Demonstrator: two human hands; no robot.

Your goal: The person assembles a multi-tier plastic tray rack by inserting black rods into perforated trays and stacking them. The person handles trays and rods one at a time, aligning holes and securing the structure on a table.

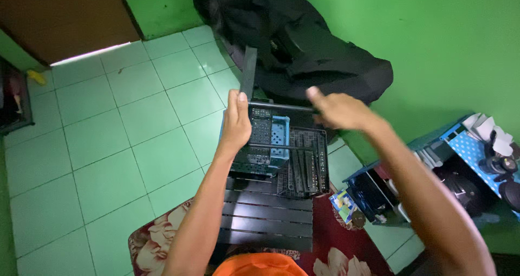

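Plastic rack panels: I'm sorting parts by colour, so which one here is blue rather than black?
The perforated blue panel beside the left hand, under the black bar both hands grip. The grid panel to its right and the slatted shelf are black.

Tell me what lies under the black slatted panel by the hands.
Under the black slatted panel a red floral mat shows at its edges, on the green tiled floor. The panel and an orange garment cover the mat's middle, so nothing more can be told.

Walls [449, 32] bright green; floor tiles [108, 146] pale mint. Rug [157, 238] dark red, cream floral. Slatted rack [268, 216] black; bag [319, 54] black.
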